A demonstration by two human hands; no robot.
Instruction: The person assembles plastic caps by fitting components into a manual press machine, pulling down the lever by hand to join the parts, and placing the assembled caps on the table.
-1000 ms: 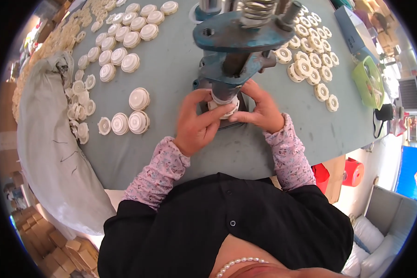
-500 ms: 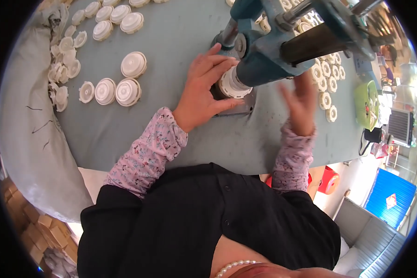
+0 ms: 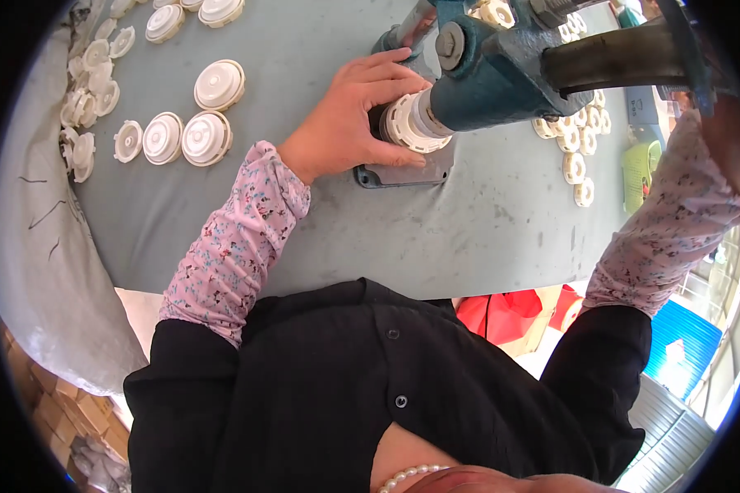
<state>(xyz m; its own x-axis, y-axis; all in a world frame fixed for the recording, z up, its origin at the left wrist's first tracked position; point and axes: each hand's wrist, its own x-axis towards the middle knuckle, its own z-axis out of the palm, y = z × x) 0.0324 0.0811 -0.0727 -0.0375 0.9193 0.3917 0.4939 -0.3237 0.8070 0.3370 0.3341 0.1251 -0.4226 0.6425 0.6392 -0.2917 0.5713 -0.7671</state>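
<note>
A teal hand press (image 3: 485, 86) stands on the table. Beneath its ram, a white round plastic cap (image 3: 409, 125) sits over the metal base plate (image 3: 386, 176). My left hand (image 3: 349, 119) curves around this cap from the left, fingers behind it and thumb along its near side. Far to the right, my right hand (image 3: 728, 144) is raised beside the outer end of the press. It is dark and cut by the picture's rim, so its fingers and anything in them cannot be made out.
Several paired white caps (image 3: 207, 138) lie on the left of the grey-green table (image 3: 485, 238). A heap of thin white discs (image 3: 82, 103) borders a grey sack (image 3: 33, 222). White rings (image 3: 574, 168) and a green basket (image 3: 638, 174) are at the right.
My right hand has swung from beside the press head out and up to the far right. My left hand stays around the cap. The whole view has shifted slightly.
</note>
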